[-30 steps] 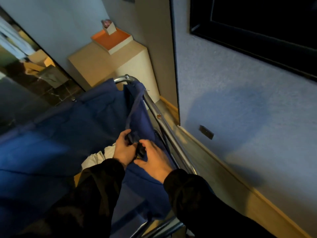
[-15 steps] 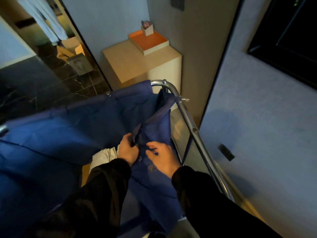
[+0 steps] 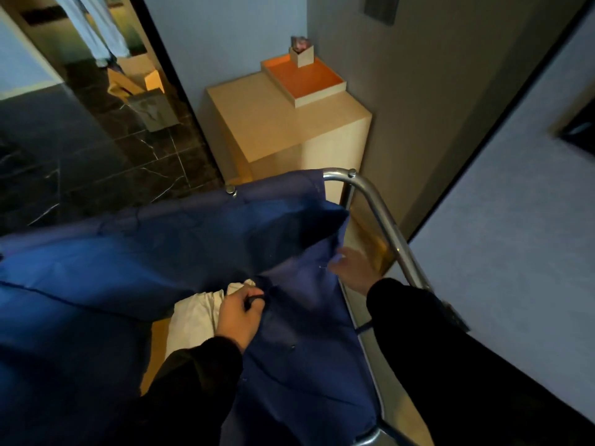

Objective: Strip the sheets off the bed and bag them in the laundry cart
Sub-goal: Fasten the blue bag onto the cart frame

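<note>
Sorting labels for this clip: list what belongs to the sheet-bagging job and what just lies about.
Job: blue laundry bag, white sheets inside, metal cart frame, left hand gripping the bag, right hand.
Idle: wooden cabinet, orange tray, small box on it.

Looks forward and steeply down from head height, wide-angle, close over the blue laundry bag; faces the wooden cabinet in the corner beyond.

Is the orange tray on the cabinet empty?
No, a small box stands in a corner of the orange tray on the cabinet.
</note>
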